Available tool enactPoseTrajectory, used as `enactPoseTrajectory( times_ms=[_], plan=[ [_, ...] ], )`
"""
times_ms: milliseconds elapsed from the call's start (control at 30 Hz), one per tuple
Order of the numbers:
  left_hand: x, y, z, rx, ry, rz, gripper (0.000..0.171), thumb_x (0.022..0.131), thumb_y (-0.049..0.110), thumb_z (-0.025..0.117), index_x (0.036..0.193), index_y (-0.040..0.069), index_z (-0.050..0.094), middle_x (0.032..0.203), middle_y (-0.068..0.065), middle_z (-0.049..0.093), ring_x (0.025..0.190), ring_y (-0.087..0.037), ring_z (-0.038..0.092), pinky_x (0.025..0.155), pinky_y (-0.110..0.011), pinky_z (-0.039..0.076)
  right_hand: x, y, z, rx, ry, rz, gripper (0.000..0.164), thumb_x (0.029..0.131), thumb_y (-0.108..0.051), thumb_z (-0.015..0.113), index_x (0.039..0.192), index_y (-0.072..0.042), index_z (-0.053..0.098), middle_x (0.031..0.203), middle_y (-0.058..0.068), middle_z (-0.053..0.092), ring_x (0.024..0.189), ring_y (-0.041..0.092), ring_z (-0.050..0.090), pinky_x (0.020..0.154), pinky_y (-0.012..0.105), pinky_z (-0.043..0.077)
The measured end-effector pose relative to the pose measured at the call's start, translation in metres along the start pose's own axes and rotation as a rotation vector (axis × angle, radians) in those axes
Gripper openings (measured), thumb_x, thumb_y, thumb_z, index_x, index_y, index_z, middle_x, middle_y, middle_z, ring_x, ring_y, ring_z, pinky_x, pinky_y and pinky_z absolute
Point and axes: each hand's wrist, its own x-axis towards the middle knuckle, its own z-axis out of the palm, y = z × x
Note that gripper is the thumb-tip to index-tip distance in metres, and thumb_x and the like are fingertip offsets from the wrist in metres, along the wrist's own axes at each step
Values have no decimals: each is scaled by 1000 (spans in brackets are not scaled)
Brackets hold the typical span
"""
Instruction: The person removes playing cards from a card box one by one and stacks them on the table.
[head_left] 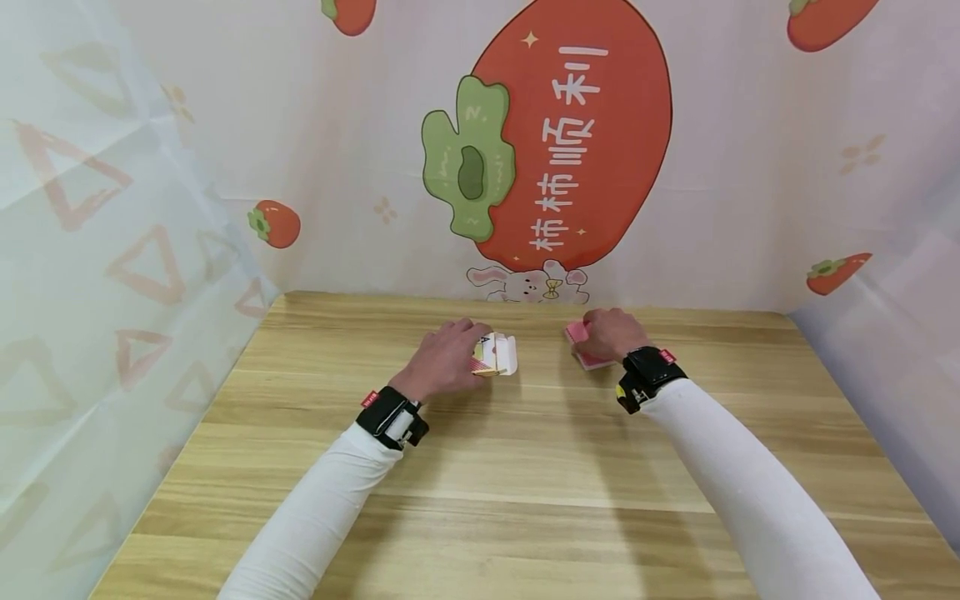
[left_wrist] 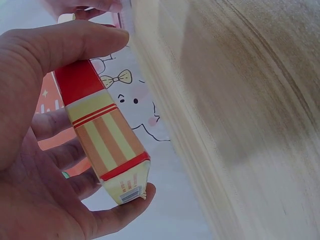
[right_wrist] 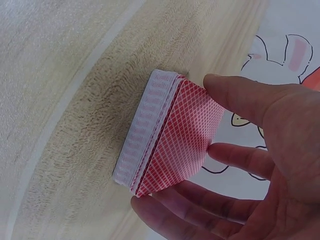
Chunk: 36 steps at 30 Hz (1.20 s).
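Observation:
My left hand [head_left: 444, 360] holds a playing-card box [left_wrist: 111, 137] at the table's far middle. In the left wrist view the thumb lies across the box's red end and the fingers curl behind and under it. The box is cream with red bands and stripes; in the head view its white flap [head_left: 511, 356] hangs open towards the right. Further right, my right hand [head_left: 617, 333] grips a deck of playing cards [right_wrist: 177, 142], thumb at one end and fingertips at the other. The deck's red patterned back faces up, with white card edges stacked below, on the tabletop.
A wood-grain table [head_left: 525, 500] spreads out below both hands. Behind its far edge hangs a white cloth [head_left: 720, 167] printed with a large orange persimmon and a rabbit. Cloth also borders the left and right sides.

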Motion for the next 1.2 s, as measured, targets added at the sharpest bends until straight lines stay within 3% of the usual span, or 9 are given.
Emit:
enactPoseTrajectory(
  times_ms=[567, 867, 1200],
  plan=[
    [1, 0, 2, 8, -8, -2, 78, 73, 26, 90, 141, 11, 54, 128, -10, 59, 114, -30, 55, 92, -54, 48, 1, 1, 2, -8, 6, 10, 65, 88, -39, 76, 137, 0, 59, 114, 20, 65, 98, 35, 56, 88, 48, 50],
    [1, 0, 1, 18, -2, 11, 77, 72, 24, 89, 141, 11, 55, 125, -10, 61, 110, -28, 57, 88, -52, 51, 1, 2, 2, 11, 7, -6, 61, 88, -38, 75, 132, 1, 60, 107, 18, 66, 90, 33, 59, 80, 45, 52],
    [2, 0, 2, 5, -9, 5, 78, 74, 25, 90, 141, 11, 55, 127, -11, 60, 113, -30, 56, 91, -54, 50, 1, 2, 2, 30, 2, 18, 62, 87, -39, 76, 132, 1, 60, 110, 19, 66, 92, 34, 59, 82, 46, 52]
  ],
)
